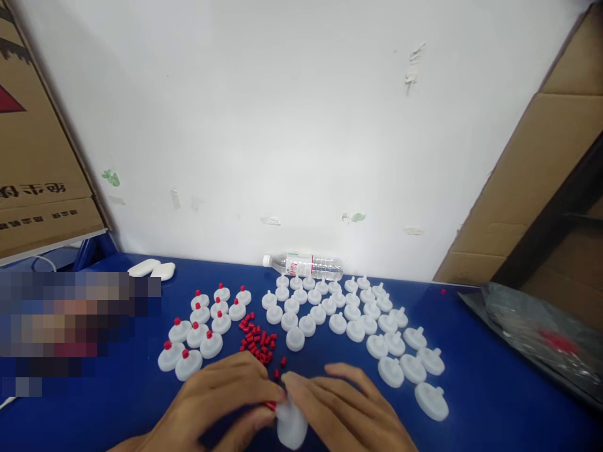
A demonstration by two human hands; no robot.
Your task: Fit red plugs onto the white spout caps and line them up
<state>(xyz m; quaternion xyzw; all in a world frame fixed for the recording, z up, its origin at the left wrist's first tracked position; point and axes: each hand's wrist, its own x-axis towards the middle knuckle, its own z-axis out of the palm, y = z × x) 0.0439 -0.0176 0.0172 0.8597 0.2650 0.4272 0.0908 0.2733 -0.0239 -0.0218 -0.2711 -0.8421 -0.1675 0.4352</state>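
Note:
Low in the middle, my left hand (226, 398) pinches a small red cap (271, 405) between thumb and fingers. The cap is at the spout end of a translucent white plastic lid (292, 427), partly hidden by my fingers. My right hand (348, 408) grips that lid from the right side. Just beyond my hands lies a heap of loose red caps (259, 342). To its left stand several white lids (211, 345) with red caps on their spouts. Several white lids with bare spouts (377, 345) spread over the middle and right of the blue table.
A clear plastic bottle (325, 267) lies on its side along the white wall (301, 125). Two white oval objects (162, 271) sit at the back left. A plastic bag (541, 333) lies right. Cardboard boxes (42, 144) flank both sides. A pixelated patch covers the left edge.

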